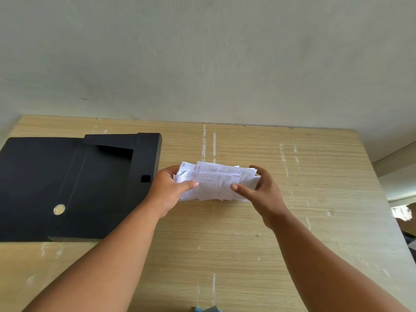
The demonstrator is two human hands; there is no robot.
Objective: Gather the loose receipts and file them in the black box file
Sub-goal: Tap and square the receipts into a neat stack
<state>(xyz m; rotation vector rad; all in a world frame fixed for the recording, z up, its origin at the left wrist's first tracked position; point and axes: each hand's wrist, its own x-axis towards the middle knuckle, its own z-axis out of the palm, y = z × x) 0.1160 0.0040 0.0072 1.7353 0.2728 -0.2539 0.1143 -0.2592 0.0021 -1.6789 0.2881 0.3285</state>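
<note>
A bundle of white printed receipts (215, 182) is held between both hands just above the middle of the wooden table. My left hand (167, 190) grips its left end, thumb on top. My right hand (262, 189) grips its right end, thumb on top as well. The black box file (94, 188) lies open on the left of the table, its lid flap folded out flat to the left with a round silver button (59, 209) on it. The receipts hang just right of the file's right wall.
The light wooden table (292, 233) has white scuff marks and butts against a pale wall at the back. Its right edge slopes off at the far right, with clutter beyond. A small blue-grey object (208, 309) peeks in at the bottom edge.
</note>
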